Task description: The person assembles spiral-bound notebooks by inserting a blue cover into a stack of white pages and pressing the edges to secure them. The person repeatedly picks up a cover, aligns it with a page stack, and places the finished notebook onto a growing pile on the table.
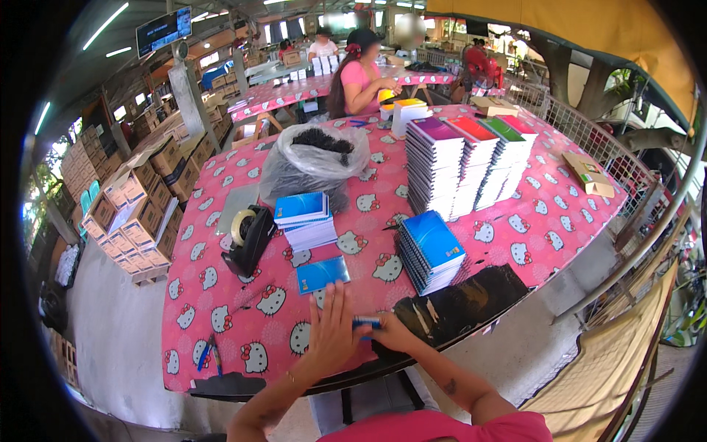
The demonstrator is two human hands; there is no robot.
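Observation:
A single blue notebook (322, 275) lies flat on the table, and the fingertips of my left hand (333, 328) rest at its near edge. That hand is stretched out with its fingers extended. My right hand (394, 334) is closed around a small blue object (367, 322) beside my left thumb; its kind cannot be made out. Just beyond the single notebook sits a short stack of blue notebooks (305, 221) with white page edges. To the right stands a taller stack of spiral-bound blue notebooks (433, 252).
A black tape dispenser (249, 241) stands left of the short stack. Behind it is a plastic bag of black pieces (317, 158). Tall stacks of purple, red and green notebooks (434, 169) rise at the back right. Pens (210, 355) lie at front left. A co-worker (359, 77) works across the table.

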